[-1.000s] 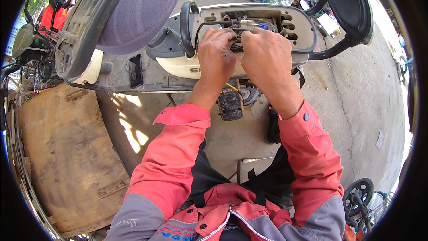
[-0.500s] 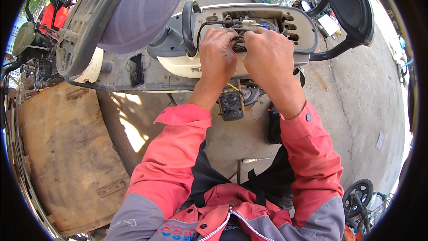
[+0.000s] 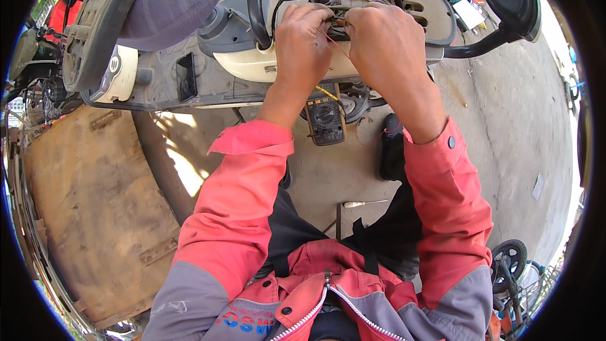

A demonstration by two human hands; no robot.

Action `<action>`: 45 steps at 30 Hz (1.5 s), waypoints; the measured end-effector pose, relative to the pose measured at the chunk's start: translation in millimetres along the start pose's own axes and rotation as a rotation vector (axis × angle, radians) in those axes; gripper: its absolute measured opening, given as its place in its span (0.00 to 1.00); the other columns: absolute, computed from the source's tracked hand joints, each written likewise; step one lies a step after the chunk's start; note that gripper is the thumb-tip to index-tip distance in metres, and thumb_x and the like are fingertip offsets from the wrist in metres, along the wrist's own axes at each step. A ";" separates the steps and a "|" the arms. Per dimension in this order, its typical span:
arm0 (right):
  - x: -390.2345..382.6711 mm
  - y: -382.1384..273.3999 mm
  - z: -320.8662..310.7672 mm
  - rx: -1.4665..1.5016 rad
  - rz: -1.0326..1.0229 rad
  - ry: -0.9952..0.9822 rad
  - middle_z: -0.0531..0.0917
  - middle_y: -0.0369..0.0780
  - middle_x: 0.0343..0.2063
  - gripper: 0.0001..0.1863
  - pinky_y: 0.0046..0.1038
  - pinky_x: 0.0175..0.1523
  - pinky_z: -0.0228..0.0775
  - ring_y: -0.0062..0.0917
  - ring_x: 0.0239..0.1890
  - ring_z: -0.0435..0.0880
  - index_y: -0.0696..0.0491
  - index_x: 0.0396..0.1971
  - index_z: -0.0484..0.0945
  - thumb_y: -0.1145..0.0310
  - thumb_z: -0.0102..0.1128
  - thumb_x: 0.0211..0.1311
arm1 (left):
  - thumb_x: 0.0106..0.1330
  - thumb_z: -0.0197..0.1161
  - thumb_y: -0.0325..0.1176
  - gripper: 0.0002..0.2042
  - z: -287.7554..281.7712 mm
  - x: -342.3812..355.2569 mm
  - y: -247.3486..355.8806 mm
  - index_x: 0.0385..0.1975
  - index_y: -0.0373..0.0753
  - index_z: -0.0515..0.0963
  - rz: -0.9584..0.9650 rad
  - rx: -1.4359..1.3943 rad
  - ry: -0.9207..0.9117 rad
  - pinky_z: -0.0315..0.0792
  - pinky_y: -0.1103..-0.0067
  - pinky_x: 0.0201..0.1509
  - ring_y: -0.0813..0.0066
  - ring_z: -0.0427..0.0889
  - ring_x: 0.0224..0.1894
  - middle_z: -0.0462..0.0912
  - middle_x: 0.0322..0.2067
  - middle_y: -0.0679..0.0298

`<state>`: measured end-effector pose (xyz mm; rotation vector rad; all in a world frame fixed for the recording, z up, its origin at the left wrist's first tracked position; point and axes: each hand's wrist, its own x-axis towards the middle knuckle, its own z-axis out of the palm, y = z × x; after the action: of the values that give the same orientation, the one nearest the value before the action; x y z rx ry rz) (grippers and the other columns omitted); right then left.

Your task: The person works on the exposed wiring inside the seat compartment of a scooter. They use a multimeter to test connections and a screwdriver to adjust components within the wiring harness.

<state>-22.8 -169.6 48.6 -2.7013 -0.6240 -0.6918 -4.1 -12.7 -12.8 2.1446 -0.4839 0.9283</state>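
Observation:
Both my hands work over the open wiring compartment of a cream and grey scooter [image 3: 297, 65]. My left hand [image 3: 304, 39] is closed, its thumb and fingertips pinching among the electrical wires [image 3: 336, 24]. Close beside it on the right, my right hand [image 3: 388, 44] is also pinched at the same bundle; its fingertips are partly hidden. Between the hands runs a thin red wire [image 3: 339, 47]. Below them hangs a dark multimeter [image 3: 325, 122] with a round dial, and a yellow strip [image 3: 326, 93] shows above it.
The scooter's black grab handle [image 3: 255, 9] rises just left of my left hand. A purple-covered seat [image 3: 173, 6] stands tilted up farther left. A wooden board [image 3: 95, 215] lies at the left. On the right juts a black padded backrest [image 3: 505, 0]. A screwdriver [image 3: 355, 204] lies between my legs.
The scooter, hands and multimeter now sit higher in the picture. My hands stay at the wires, and the thin red wire now shows stretched between them.

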 end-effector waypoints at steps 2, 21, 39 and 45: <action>0.3 -0.8 -0.5 0.019 0.021 -0.027 0.86 0.49 0.28 0.06 0.46 0.41 0.78 0.48 0.36 0.86 0.57 0.29 0.87 0.71 0.64 0.60 | 0.57 0.65 0.14 0.09 -0.9 -0.8 -0.5 0.36 0.31 0.85 0.004 0.000 0.002 0.79 0.68 0.50 0.54 0.86 0.43 0.89 0.38 0.55; -2.4 2.7 -2.5 0.107 0.018 -0.036 0.87 0.52 0.32 0.08 0.47 0.43 0.77 0.51 0.38 0.86 0.59 0.36 0.88 0.72 0.64 0.63 | 0.59 0.66 0.16 0.08 -0.9 0.4 0.1 0.37 0.31 0.86 -0.031 -0.008 -0.006 0.80 0.69 0.51 0.54 0.87 0.44 0.89 0.39 0.54; -5.3 5.7 -4.6 0.133 0.034 -0.041 0.87 0.50 0.33 0.08 0.44 0.43 0.78 0.48 0.36 0.87 0.58 0.38 0.89 0.72 0.64 0.64 | 0.59 0.66 0.16 0.08 -3.4 0.9 3.0 0.38 0.30 0.86 -0.067 -0.033 -0.008 0.80 0.69 0.51 0.54 0.87 0.44 0.89 0.39 0.53; -6.4 5.9 -8.5 0.144 0.063 -0.012 0.86 0.50 0.32 0.07 0.44 0.43 0.79 0.49 0.37 0.87 0.59 0.35 0.88 0.74 0.65 0.59 | 0.59 0.66 0.16 0.09 -2.5 1.0 2.6 0.38 0.30 0.86 -0.066 -0.036 -0.003 0.80 0.69 0.51 0.54 0.87 0.43 0.89 0.39 0.53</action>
<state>-28.4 -179.9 51.5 -2.5822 -0.5658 -0.5920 -6.1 -12.5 -9.6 2.1173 -0.4253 0.8737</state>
